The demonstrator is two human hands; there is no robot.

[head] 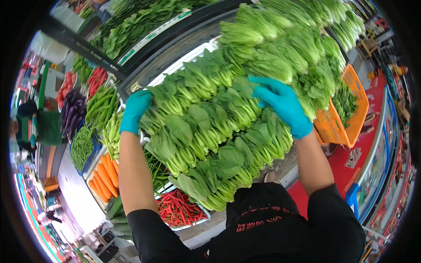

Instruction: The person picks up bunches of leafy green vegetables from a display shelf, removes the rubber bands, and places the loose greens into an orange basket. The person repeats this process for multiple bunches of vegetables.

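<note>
Green bok choy (pixel 207 128) lies before me in several slanting rows, stems toward me and leaves away. My left hand (pixel 135 110), in a turquoise glove, is at the left end of the rear row, its fingertips against the leaves; whether it grips any cannot be told. Over the right part of the rows is my right hand (pixel 279 103), gloved alike, with its fingers apart and nothing held in them. Behind and beyond it, pale green lettuce (pixel 269 62) is piled up.
Red chillies (pixel 179 208), carrots (pixel 105 177), green beans (pixel 81 148) and eggplants (pixel 73 111) stand in trays at left. An orange plastic crate (pixel 357 111) with leafy greens is at right, near a glass-topped freezer (pixel 378 164). A black shelf post (pixel 85 49) rises at upper left. Another person (pixel 42 126) stands far left.
</note>
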